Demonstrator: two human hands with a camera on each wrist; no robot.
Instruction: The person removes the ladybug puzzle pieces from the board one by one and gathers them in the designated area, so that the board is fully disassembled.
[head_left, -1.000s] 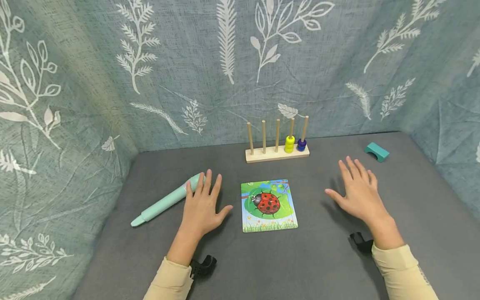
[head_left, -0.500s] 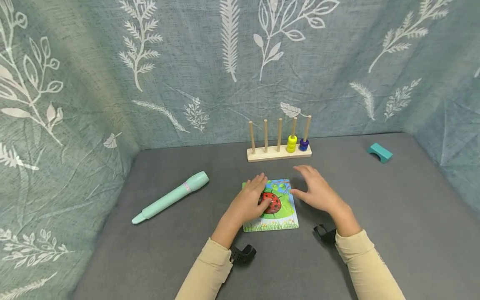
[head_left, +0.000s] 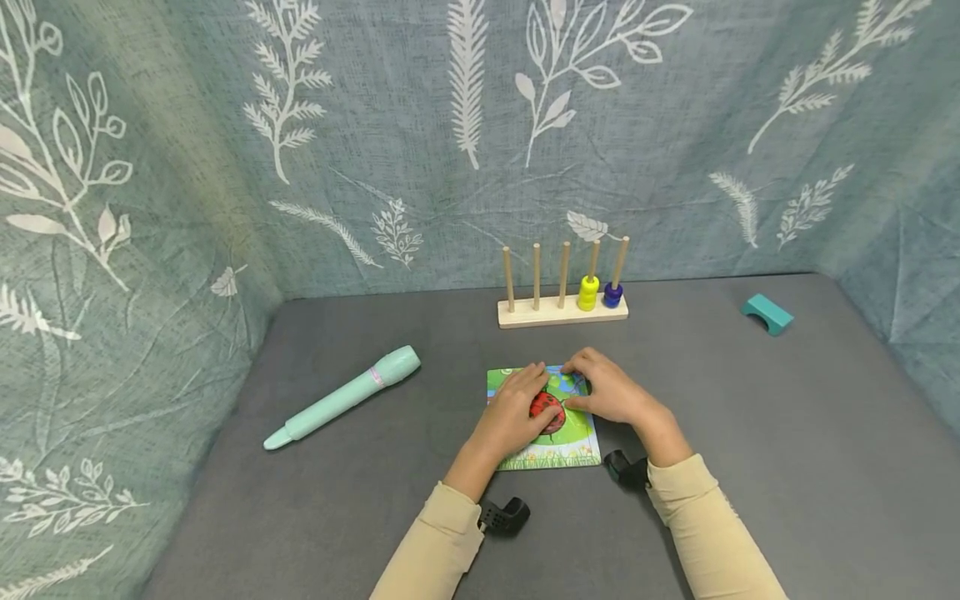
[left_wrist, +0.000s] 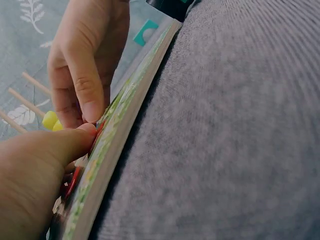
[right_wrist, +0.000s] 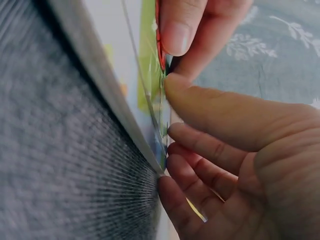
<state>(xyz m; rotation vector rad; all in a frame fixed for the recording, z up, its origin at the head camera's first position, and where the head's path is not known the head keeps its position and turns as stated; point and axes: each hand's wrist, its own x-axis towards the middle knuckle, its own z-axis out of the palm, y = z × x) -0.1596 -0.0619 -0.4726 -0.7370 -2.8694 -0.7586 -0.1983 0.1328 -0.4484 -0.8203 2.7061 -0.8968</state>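
A square ladybug puzzle [head_left: 570, 457] lies flat on the grey table, its wooden edge [left_wrist: 111, 172] showing in the left wrist view. My left hand [head_left: 516, 415] rests over its left and middle part, fingers fairly straight and thumb on the red ladybug [head_left: 547, 408]. At the upper right of the picture, my right hand [head_left: 611, 392] touches the puzzle with thumb and fingertips spread apart. In the right wrist view the right fingers [right_wrist: 215, 145] are slightly bent, tips at the surface. The two thumbs come close together over the ladybug. The left fingertips' undersides are hidden.
A wooden peg stand [head_left: 551, 313] with yellow rings [head_left: 588, 293] and blue rings [head_left: 612, 295] stands behind the puzzle. A mint-green microphone-shaped toy [head_left: 341, 400] lies to the left. A teal arch block [head_left: 767, 314] sits at the far right, before the patterned curtain [head_left: 420, 125].
Both hands have moved inward from either side. The left came off the mint-green toy onto the puzzle, and the right reached the puzzle's upper right. The puzzle has stayed in place.
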